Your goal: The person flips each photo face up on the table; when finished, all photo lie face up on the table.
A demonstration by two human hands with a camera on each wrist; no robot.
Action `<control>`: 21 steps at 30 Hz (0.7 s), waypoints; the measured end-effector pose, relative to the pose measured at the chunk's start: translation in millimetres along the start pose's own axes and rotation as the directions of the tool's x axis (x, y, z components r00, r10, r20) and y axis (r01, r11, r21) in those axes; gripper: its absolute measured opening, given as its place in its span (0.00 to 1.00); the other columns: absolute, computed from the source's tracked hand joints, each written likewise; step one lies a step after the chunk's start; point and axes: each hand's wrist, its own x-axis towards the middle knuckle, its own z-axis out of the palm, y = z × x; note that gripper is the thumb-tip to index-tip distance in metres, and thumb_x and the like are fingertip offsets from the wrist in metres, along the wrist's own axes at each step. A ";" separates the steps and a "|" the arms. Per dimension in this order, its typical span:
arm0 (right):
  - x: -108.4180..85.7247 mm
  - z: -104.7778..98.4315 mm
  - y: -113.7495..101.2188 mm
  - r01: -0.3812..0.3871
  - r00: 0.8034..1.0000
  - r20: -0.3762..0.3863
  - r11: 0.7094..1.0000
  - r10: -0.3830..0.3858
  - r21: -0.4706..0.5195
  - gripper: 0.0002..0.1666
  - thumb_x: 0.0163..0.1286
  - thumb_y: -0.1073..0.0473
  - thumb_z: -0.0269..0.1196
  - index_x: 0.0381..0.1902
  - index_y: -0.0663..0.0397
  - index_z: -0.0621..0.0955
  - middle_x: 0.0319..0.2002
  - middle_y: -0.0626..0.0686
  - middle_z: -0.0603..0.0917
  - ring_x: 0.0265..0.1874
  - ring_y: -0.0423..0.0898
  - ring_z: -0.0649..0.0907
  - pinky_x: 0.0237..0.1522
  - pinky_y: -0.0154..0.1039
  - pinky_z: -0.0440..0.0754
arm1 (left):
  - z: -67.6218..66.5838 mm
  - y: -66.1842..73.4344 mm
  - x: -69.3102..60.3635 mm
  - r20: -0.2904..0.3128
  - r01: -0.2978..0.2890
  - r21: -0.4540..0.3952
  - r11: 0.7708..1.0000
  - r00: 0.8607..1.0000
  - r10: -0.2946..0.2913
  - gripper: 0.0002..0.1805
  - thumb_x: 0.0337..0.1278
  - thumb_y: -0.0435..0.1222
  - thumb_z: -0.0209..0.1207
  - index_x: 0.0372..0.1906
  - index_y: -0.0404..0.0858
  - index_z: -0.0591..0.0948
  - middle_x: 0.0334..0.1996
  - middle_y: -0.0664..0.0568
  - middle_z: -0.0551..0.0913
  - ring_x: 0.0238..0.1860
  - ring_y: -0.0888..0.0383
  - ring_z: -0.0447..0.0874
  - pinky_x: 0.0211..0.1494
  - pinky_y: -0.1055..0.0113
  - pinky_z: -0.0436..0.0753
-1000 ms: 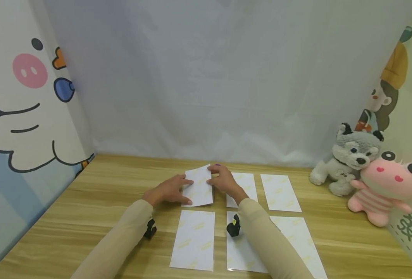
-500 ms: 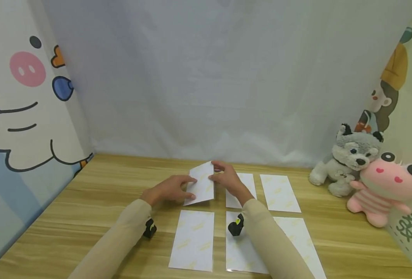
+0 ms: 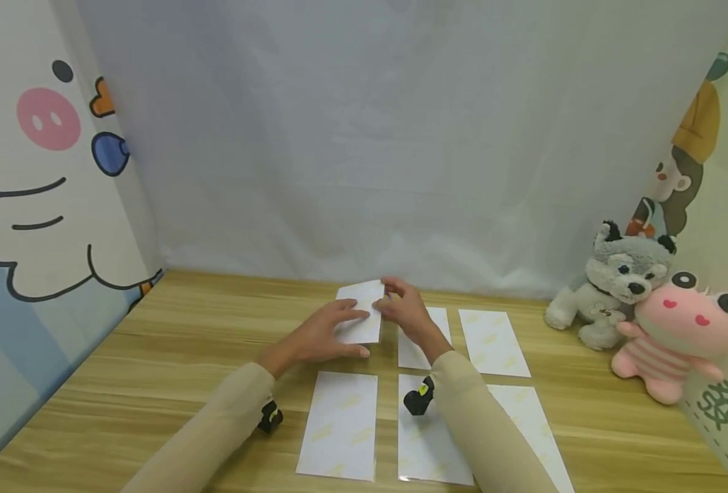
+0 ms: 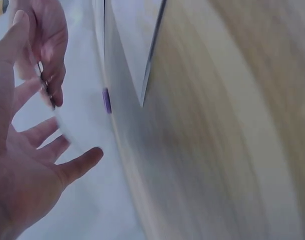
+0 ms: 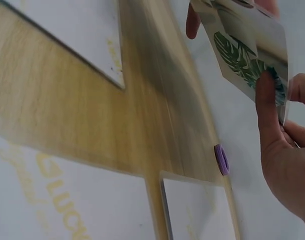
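Note:
In the head view a photo print [image 3: 359, 330], white back up, is held tilted above the table. My right hand [image 3: 407, 311] pinches its right edge. The right wrist view shows its picture side [image 5: 242, 62], with green leaves; the right thumb [image 5: 266, 107] presses there. My left hand [image 3: 323, 332] has its fingers stretched over the white back, and its thumb sticks out past the near edge. In the left wrist view the left hand [image 4: 35, 170] is spread beside the print, which shows nearly edge-on.
Several white-backed prints lie in rows on the wooden table [image 3: 185, 342], among them a near left one [image 3: 339, 424] and a far right one [image 3: 494, 342]. A purple ring-shaped item [image 5: 221, 159] lies by the back edge. A plush husky [image 3: 622, 274] and pink frog [image 3: 678, 335] sit at right.
The print has been raised and tilted more, shifting slightly right and away. My left fingers have slid further over its back, and the thumb has come off it.

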 end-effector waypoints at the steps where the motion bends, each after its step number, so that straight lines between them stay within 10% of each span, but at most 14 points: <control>1: -0.2 0.6 -0.9 -0.002 1.000 -0.014 1.000 0.002 0.008 0.36 0.63 0.72 0.62 0.70 0.64 0.69 0.68 0.67 0.69 0.46 0.48 0.80 0.44 0.34 0.84 | 1.9 1.7 0.1 -0.018 -0.017 0.010 1.000 1.000 0.017 0.39 0.48 0.49 0.74 0.66 0.38 0.77 0.70 0.32 0.68 0.71 0.34 0.66 0.70 0.39 0.68; 14: -0.4 3.6 -1.5 0.010 0.987 -0.159 0.992 0.010 0.126 0.17 0.67 0.69 0.64 0.54 0.70 0.80 0.34 0.47 0.79 0.30 0.39 0.81 0.33 0.30 0.83 | 12.2 13.7 -1.3 -0.143 -0.056 0.099 0.994 0.987 0.069 0.36 0.47 0.52 0.74 0.63 0.41 0.80 0.67 0.38 0.72 0.68 0.38 0.71 0.66 0.42 0.74; 21: -1.0 1.8 -1.9 0.013 0.987 -0.159 0.986 0.014 0.165 0.21 0.65 0.72 0.63 0.57 0.70 0.78 0.32 0.45 0.77 0.27 0.36 0.81 0.32 0.29 0.83 | 11.4 12.2 -2.4 -0.162 -0.174 0.197 0.965 0.965 0.207 0.32 0.51 0.50 0.72 0.60 0.40 0.82 0.63 0.39 0.78 0.64 0.40 0.77 0.65 0.45 0.76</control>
